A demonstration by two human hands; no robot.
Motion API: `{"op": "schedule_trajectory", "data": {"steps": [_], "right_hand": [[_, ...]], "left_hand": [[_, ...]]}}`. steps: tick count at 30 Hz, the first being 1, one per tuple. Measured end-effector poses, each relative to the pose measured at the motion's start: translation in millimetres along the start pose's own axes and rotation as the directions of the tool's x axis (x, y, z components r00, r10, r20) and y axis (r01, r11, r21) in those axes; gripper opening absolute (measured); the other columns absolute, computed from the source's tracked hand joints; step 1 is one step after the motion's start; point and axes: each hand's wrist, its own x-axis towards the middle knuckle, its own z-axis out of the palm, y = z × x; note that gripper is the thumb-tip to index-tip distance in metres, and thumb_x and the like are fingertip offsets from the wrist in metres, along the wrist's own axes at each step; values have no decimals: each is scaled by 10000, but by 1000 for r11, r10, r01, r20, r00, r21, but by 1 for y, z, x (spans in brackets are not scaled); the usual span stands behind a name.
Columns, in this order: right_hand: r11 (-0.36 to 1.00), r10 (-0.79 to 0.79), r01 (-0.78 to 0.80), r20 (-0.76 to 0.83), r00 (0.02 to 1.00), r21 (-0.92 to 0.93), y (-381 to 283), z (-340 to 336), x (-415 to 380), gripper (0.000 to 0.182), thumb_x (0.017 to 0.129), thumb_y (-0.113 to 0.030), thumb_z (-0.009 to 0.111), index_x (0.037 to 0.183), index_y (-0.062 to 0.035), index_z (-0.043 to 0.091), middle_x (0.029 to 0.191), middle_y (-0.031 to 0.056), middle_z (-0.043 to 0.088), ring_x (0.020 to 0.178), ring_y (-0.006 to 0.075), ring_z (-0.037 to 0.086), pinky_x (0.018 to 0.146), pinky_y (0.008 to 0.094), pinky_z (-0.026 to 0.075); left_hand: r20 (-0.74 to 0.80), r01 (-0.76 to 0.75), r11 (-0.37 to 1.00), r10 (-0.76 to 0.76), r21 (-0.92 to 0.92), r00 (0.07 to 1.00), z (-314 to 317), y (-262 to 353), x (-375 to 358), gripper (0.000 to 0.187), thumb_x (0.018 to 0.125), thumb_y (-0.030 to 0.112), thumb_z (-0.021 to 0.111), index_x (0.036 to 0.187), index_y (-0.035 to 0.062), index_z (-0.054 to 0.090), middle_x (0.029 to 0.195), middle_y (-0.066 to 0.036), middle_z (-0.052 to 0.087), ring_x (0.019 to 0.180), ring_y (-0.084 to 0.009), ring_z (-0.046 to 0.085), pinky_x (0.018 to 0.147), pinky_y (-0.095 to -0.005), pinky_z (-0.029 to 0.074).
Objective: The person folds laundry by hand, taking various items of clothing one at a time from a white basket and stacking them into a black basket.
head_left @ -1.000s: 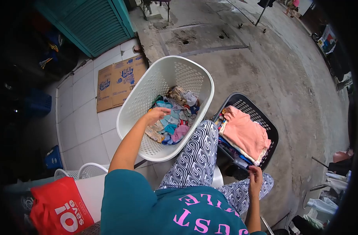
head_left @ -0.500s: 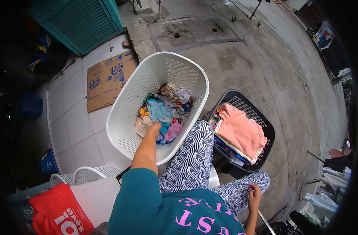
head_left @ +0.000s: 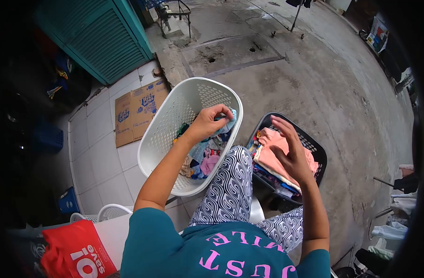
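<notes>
Head view, left hand [head_left: 207,123] pinching light-blue cloth [head_left: 229,123] it half-hides, right hand [head_left: 292,155] spread, partly covering peach garment [head_left: 279,167]

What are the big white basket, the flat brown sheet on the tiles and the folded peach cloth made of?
White basket: probably plastic, smooth with a slight sheen, its rows of holes looking moulded.
Brown sheet: looks like cardboard, dull, with a crease and blue printing.
Peach cloth: matte, soft-looking fabric, folded flat; maybe cotton, but the fibre isn't clear.

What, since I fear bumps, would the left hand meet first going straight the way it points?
Probably the white basket's rim, though the left hand may be high enough to clear it.
</notes>
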Motion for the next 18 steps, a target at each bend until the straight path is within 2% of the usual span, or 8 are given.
{"op": "schedule_trajectory", "data": {"steps": [2,6,8,12,13,14,16,18], "right_hand": [[994,-86,87,-13,996,61,-11,0,38,586,712,-90,645,1248,-88,407,1211,104,477,1114,245,458,878,335,399],[865,84,-201,263,961,459,-28,-16,76,489,727,-190,687,1147,-55,475,1001,90,581,925,188,554,770,283,435],[895,161,-207,145,976,396,-41,-34,72,326,752,-183,666,1020,-45,544,875,78,610,798,151,571,694,277,446],[994,103,-106,-97,990,-28,-69,-80,54,199,779,-173,640,900,-32,568,733,87,607,658,134,559,626,267,445],[997,56,-64,-191,980,-35,-75,-93,49,170,790,-166,626,871,-30,565,706,97,601,637,138,562,603,268,444],[999,6,-21,-284,959,-50,-81,-106,42,146,801,-160,613,841,-28,563,679,107,594,616,142,565,581,270,443],[996,-45,9,-391,919,-92,-91,-132,26,148,810,-170,602,854,-37,555,698,104,604,623,145,583,568,266,445],[986,-44,-50,-536,843,-160,-98,-155,5,146,815,-179,597,861,-50,548,696,100,605,617,135,590,556,262,444]], "left_hand": [[191,-134,988,118,73,975,16,67,0,76,805,28,566,877,12,544,848,-9,557,835,-83,533,761,-220,437],[136,-284,949,267,136,954,45,135,-1,132,820,26,556,943,17,508,870,-21,557,861,-88,537,777,-237,447],[-123,-404,906,419,128,900,59,142,2,247,807,70,593,1015,35,465,809,-44,575,774,-83,548,717,-239,469],[-98,-498,867,495,-2,863,92,146,-3,455,771,146,660,1093,61,350,836,-94,553,722,-115,553,660,-271,490],[-36,-502,838,520,212,853,99,139,-3,565,731,161,703,1131,92,309,863,-103,538,732,-112,549,628,-277,484],[-10,-522,830,534,198,846,106,135,-7,565,731,161,703,1131,92,309,863,-103,538,732,-112,549,628,-277,484],[117,-322,778,309,540,944,119,130,-17,483,686,103,738,1047,56,420,908,-50,561,860,-112,555,752,-255,469],[250,-323,871,242,370,938,121,103,-11,395,704,71,713,1002,44,454,924,-44,565,854,-106,555,754,-254,466]]}}
